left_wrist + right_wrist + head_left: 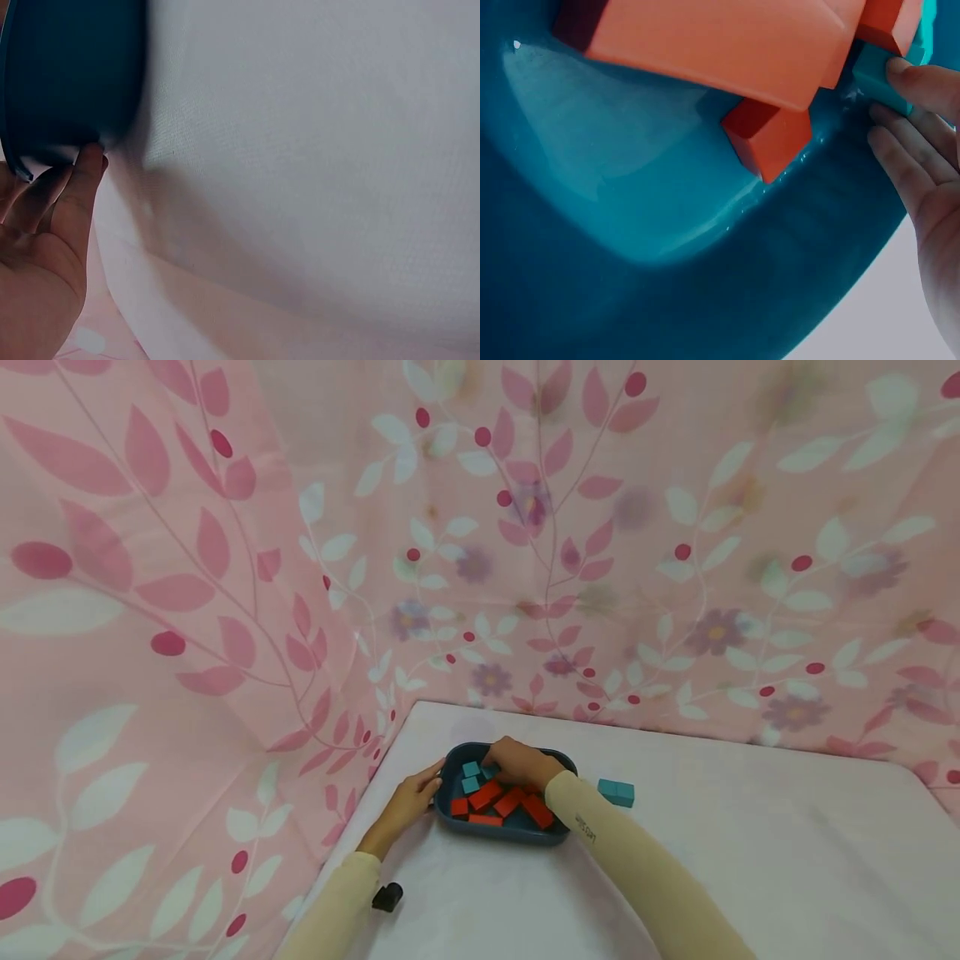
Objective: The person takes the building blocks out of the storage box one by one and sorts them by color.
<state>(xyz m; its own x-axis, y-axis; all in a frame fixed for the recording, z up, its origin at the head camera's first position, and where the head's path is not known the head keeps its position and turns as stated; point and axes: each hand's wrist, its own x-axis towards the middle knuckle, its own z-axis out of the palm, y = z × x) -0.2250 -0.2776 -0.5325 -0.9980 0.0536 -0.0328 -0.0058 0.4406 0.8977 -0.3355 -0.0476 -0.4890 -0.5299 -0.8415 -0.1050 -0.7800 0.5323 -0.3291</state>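
An oblong dark blue tub [506, 835] stands on the white-covered table, holding several red blocks [537, 811] and small teal blocks [470, 785]. My left hand [408, 802] grips the tub's left end. In the left wrist view its fingers [84, 184] press the outer wall, with the rim between them and the partly cut-off thumb. Reaching over the far rim, my right hand [525, 764] is down inside the tub. The right wrist view shows that hand [937, 165] pinching a teal block [877, 75] by the tub's wall, beside large red blocks [720, 45].
Right of the tub, teal blocks [616, 792] lie side by side on the white tabletop [750, 860]. A small black object [387, 897] lies near the left sleeve. Pink floral cloth [675, 568] hangs behind the table and along its left side.
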